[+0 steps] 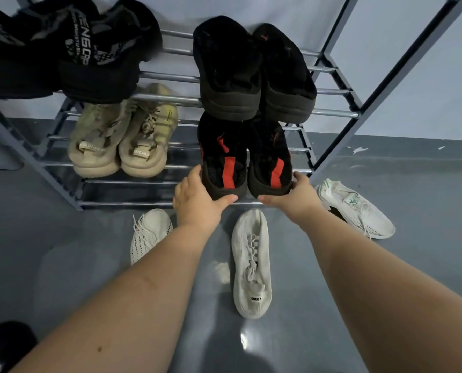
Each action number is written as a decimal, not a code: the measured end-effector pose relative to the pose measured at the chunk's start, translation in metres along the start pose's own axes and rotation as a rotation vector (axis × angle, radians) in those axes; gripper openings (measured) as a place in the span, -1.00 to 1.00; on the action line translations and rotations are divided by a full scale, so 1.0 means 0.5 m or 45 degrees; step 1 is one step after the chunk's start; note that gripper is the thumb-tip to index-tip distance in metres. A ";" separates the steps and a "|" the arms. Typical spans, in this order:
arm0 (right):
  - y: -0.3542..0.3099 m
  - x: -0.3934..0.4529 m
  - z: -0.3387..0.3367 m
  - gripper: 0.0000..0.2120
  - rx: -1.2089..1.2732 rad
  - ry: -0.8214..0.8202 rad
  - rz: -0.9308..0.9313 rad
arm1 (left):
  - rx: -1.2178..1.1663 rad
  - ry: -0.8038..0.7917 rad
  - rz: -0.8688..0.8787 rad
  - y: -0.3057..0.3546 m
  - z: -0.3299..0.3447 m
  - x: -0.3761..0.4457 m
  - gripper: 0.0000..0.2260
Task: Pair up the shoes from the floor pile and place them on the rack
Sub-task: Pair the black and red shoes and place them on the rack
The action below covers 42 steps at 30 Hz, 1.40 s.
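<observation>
- The left hand (197,200) holds the heel of the left black-and-red shoe (221,157), thumb along the sole edge and fingers curled round its outer side.
- The right hand (295,196) holds the heel of the right black-and-red shoe (271,160) in the same way, thumb at the back and fingers round the outer side.
- Both shoes stand side by side, toes toward the wall, on the lower tier of the metal shoe rack (133,203); their heels lie just at the front bar, so this pair seems to be at the setting-down or straightening stage.
- Already on the rack: a beige pair of sneakers (122,141) on the lower tier to the left, a plain black pair (254,71) on the upper tier directly above the hands, and black shoes with white lettering (71,49) at the upper left.
- Left on the grey floor (412,265): a white lace-up shoe (252,265) between the forearms, a white sneaker (150,230) partly hidden behind the left forearm, and a white sneaker with green trim (356,208) just right of the right wrist.
- A dark object (4,343) sits in the lower left corner; I cannot tell whether it is a shoe.
- As I judge it, most of the work is done: four pairs are up, and at least three white shoes need matching, with only the first two looking alike.
</observation>
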State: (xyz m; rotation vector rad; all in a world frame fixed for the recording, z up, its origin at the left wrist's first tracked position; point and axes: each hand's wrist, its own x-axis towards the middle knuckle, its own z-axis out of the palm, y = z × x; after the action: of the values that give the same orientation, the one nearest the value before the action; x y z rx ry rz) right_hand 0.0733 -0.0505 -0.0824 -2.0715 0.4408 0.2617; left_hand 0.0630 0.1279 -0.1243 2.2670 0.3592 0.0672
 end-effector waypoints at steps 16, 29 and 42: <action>-0.009 0.064 0.043 -0.45 -0.152 0.241 -0.080 | 0.345 0.022 0.069 0.026 0.019 0.039 -0.28; -0.006 0.080 0.041 -0.27 -0.317 0.219 -0.066 | 0.379 0.017 0.071 0.034 0.031 0.047 -0.28; -0.006 0.092 0.030 -0.15 -0.511 0.195 0.010 | 0.394 -0.006 0.035 0.052 0.045 0.045 -0.25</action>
State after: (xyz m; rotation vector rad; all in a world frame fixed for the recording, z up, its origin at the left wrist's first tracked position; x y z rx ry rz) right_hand 0.1163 -0.0455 -0.1039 -2.4944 0.5213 0.2091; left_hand 0.0944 0.1016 -0.1211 2.5775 0.3561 0.0211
